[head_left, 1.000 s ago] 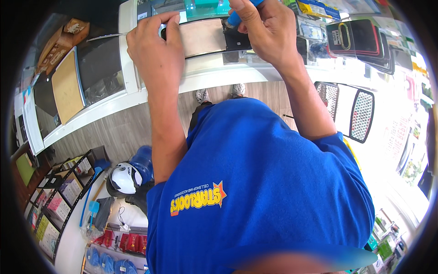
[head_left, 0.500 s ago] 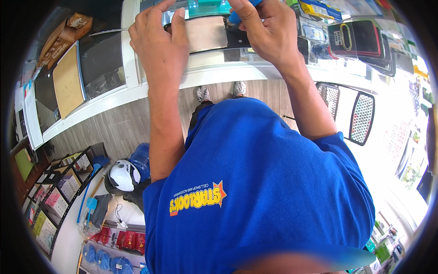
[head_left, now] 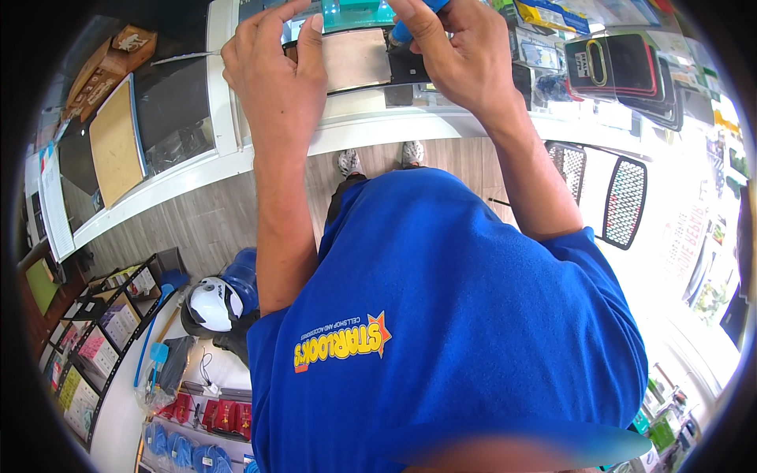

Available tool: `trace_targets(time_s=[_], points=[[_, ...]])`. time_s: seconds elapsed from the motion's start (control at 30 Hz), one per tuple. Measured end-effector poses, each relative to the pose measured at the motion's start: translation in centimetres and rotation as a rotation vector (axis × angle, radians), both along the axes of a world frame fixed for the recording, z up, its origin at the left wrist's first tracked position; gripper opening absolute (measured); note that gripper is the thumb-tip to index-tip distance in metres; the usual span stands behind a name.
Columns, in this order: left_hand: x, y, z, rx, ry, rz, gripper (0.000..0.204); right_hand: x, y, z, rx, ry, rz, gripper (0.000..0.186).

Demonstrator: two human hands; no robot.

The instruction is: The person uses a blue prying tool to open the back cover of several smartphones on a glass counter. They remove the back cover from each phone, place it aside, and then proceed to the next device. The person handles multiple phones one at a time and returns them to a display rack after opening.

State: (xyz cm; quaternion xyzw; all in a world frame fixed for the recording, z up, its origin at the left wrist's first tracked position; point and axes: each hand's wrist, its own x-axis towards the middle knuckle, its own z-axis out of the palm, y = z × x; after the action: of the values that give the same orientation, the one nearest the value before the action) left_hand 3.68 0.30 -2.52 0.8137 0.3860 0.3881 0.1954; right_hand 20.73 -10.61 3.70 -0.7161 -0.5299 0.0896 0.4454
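A slim dark opened phone [head_left: 356,61] with a pale coppery plate in its middle and a black section at its right end lies sideways on the counter. My left hand [head_left: 276,71] is curved over its left end, thumb along the plate's edge; the fingers' contact is partly hidden. In my right hand [head_left: 469,59] is a blue tool [head_left: 401,33], pinched between thumb and fingers. Its lower end comes down at the plate's right edge, over the black section. The rest of the tool runs out of the picture's top, so its exact kind is unclear.
Beyond the phone lies a teal mat [head_left: 359,14]. Stacked phone cases [head_left: 611,67] sit to the right. Left are a tan board [head_left: 118,142] and a wooden box [head_left: 110,67]. The counter's white edge [head_left: 394,126] runs before me; a mesh-backed chair [head_left: 627,201] stands right.
My right hand and the blue tool have shifted slightly to the left and away from me. My left hand and the phone stay almost in place.
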Motion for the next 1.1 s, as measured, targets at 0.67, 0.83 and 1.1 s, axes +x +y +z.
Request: trace_targets(time_s=[0.67,0.83,1.1], points=[[0.31,0.06,-0.14,0.033,-0.058,-0.03,0.023,-0.02,0.03,0.67,-0.032,0.064,0.025,0.033],[0.1,-0.02,0.09,-0.018,-0.002,-0.013,0.027,0.3,0.15,0.3,-0.073,0.02,0.018,0.034],[0.37,0.06,-0.21,0.028,-0.054,-0.029,0.024,0.06,-0.05,0.48,-0.047,0.071,0.009,0.035]])
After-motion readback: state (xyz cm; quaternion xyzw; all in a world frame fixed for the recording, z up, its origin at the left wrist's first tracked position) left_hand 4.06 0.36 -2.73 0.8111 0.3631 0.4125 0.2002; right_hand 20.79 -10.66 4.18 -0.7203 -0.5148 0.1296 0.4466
